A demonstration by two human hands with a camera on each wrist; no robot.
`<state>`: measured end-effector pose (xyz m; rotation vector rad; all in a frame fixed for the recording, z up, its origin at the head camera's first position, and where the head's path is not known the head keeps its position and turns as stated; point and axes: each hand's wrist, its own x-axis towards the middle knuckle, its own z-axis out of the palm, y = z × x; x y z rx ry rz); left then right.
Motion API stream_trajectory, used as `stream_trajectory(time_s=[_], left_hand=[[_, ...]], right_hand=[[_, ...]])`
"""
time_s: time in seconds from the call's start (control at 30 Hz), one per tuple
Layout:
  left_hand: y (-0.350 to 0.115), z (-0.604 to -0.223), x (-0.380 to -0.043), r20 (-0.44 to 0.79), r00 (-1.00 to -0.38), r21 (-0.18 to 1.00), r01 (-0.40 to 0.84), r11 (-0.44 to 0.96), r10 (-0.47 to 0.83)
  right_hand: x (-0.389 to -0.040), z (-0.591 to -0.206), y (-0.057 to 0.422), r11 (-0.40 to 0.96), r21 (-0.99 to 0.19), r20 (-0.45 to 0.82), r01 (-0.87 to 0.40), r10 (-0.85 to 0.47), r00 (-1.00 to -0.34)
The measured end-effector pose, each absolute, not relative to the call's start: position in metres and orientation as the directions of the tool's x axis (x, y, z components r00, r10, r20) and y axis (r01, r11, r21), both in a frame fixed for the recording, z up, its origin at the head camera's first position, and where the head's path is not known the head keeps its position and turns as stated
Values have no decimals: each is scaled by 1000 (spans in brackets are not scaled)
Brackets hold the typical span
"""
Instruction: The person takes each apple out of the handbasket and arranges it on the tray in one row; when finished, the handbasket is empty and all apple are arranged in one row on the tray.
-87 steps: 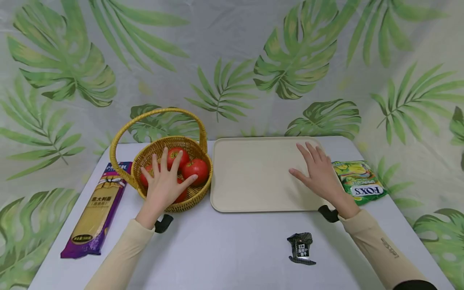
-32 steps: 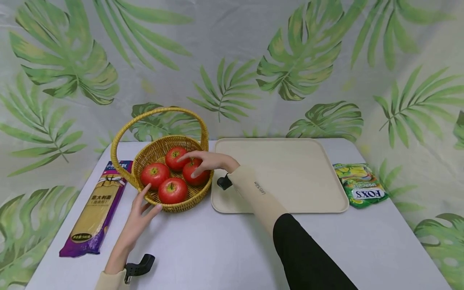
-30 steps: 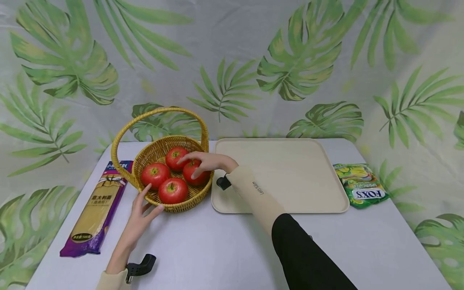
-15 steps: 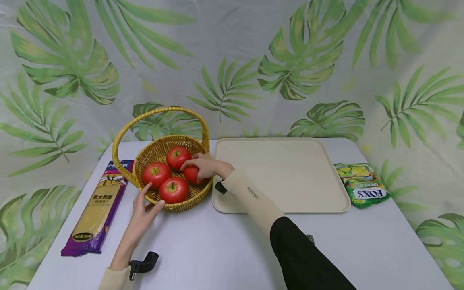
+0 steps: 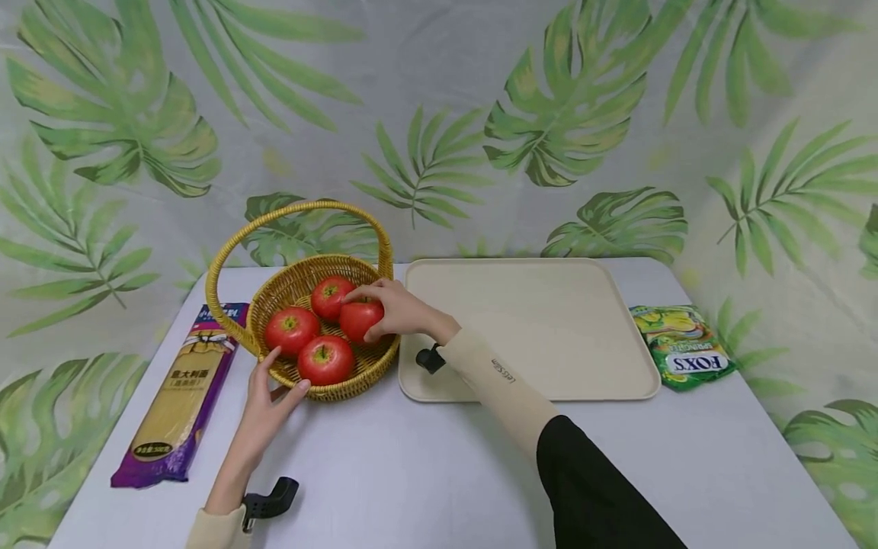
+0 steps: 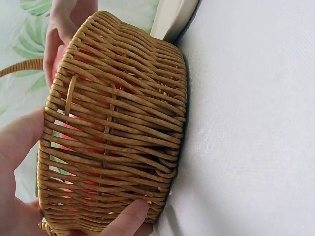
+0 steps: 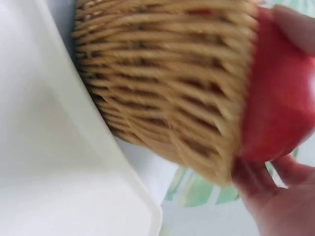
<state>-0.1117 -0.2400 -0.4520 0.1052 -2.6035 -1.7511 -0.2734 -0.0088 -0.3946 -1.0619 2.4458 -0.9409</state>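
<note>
Apple at the right side of the wicker basket is the thing in hand: the right hand has its grip clamped on it, thumb on the near side, fingers on the far side. In the right wrist view the red skin stands above the woven rim, so it looks partly raised, though how its underside sits is hidden. Three other apples lie in the basket, to the far left, left and near left of it. The left hand has its grip on the basket's near-left edge, fingers and thumb against rim and outer wall, apparently to steady it. The step in hand seems to be picking out this apple; the next move calls for a firm pinch and a lift clear of the rim, without knocking its neighbours or the tall handle, while the left hand keeps the basket from tipping. Just beside the basket to the right lies a beige tray, with a green FOX'S packet beyond its right end. A pasta packet lies to the left. All rest on the white counter, a leaf-print cloth hanging behind.
</note>
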Motion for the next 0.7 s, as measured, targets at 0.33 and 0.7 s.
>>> stream_trajectory(time_s=[0.33,0.7], left_hand=[[-236,-449,-110,-32,-996,924,-62,377,-86],[-235,-451,-110,-18,-995,925,-54,376,-97]], right_hand=[[-279,-375,36,373,-832,53,-411,-683,-728],[-283,-381,80,351,-850,119,-392,-598,-793]])
